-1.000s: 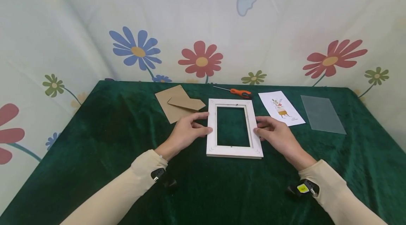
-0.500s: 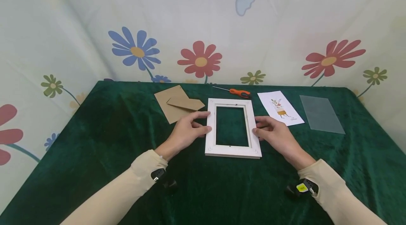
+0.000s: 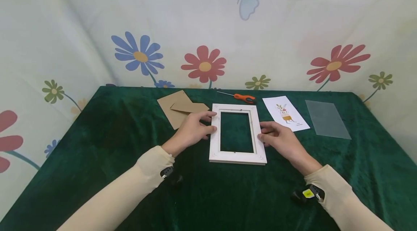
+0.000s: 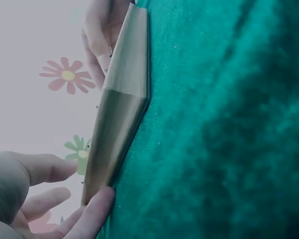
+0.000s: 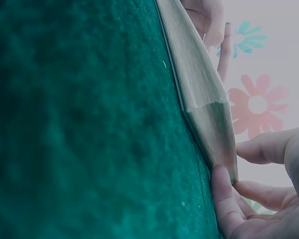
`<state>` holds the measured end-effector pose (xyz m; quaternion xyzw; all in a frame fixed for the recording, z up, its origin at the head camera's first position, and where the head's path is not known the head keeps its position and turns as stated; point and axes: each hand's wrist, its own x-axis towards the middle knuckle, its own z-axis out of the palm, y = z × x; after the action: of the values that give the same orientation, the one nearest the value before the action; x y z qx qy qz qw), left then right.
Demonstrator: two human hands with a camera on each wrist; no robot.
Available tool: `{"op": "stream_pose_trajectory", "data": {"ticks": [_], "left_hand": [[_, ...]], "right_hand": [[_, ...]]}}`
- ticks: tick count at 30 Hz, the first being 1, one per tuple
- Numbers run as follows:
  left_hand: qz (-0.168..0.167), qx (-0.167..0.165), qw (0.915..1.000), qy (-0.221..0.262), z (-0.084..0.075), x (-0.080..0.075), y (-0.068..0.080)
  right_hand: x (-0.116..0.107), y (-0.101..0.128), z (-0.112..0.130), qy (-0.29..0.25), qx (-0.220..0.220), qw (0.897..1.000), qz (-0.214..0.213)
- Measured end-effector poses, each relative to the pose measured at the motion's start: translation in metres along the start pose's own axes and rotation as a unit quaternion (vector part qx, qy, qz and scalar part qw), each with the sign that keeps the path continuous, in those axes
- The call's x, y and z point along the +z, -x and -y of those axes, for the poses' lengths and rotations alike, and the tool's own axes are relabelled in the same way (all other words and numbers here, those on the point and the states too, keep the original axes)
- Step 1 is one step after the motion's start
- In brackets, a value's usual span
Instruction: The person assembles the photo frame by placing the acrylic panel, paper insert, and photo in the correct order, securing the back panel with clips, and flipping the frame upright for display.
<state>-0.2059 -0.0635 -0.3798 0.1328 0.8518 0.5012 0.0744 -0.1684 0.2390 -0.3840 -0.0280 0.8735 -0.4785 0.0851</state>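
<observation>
A white picture frame (image 3: pixel 238 157) lies on the dark green cloth, its rectangular opening showing the cloth beneath. At its left side is my left hand (image 3: pixel 192 129), fingertips at the edge. The left wrist view shows that thumb (image 4: pixel 65 169) a little apart from the frame and a finger (image 4: pixel 107 194) touching its wooden side. My right hand (image 3: pixel 281 142) holds the right side, thumb on the upper edge and fingers against the side wall. In the right wrist view the frame's side (image 5: pixel 197 79) runs away from the right fingertips.
Brown backing board (image 3: pixel 169 109) with a stand flap lies behind the left hand. An orange-handled screwdriver (image 3: pixel 244 98) is beyond the frame. To the right lie a printed flower-pot card (image 3: pixel 277 109) and a clear sheet (image 3: pixel 329 120). A flowered curtain (image 3: pixel 293 24) hangs behind.
My left hand has shifted slightly up along the frame's left side, its wrist turned and its hold loosened. The right hand keeps its hold. The head view has tilted slightly.
</observation>
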Motion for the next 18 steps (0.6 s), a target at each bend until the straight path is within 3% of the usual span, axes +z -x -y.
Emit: {"op": "stream_pose_trajectory", "data": {"ticks": [9,18], "left_hand": [[-0.019,-0.004,0.9998,-0.007,0.0053,0.0034,0.0010],[-0.013,0.005,0.9998,-0.016,0.0085,0.0044,0.0005]], "right_hand": [[0.0006,-0.0024,-0.0011,0.000,0.000,1.000,-0.002],[-0.0044,-0.0042,-0.0011,-0.007,0.009,1.000,0.012]]}}
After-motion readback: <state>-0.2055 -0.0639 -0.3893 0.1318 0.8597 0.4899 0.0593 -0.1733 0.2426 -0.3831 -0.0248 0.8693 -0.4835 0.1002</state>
